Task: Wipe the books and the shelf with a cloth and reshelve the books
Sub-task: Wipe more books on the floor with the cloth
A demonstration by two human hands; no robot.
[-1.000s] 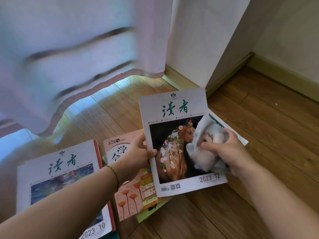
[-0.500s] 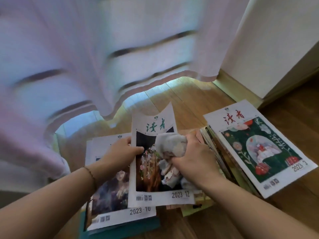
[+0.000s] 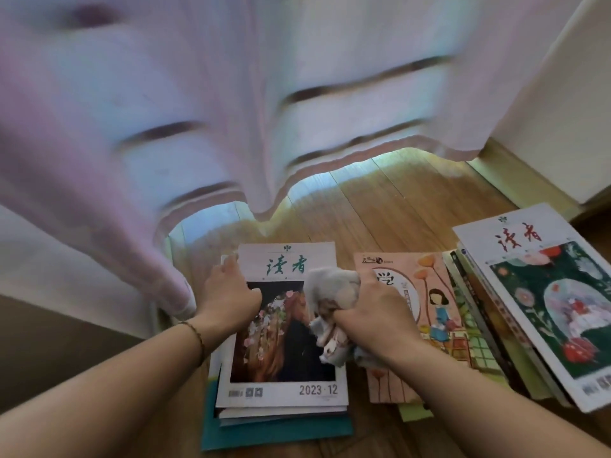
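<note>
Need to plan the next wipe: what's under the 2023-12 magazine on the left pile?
The 2023-12 magazine tops a stack: edges of several thinner issues show, with a teal book at the bottom. Their covers are hidden, so titles and exact count can't be told.

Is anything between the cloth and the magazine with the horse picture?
Nothing visible: the crumpled pale cloth gripped by the right hand lies right on the white 2023-12 magazine with the horse cover. The left hand rests on its left edge, clear of the cloth.

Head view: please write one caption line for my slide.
Left hand steadies the 2023·12 magazine on a floor stack while the right hand grips a crumpled cloth over its cover.
</note>
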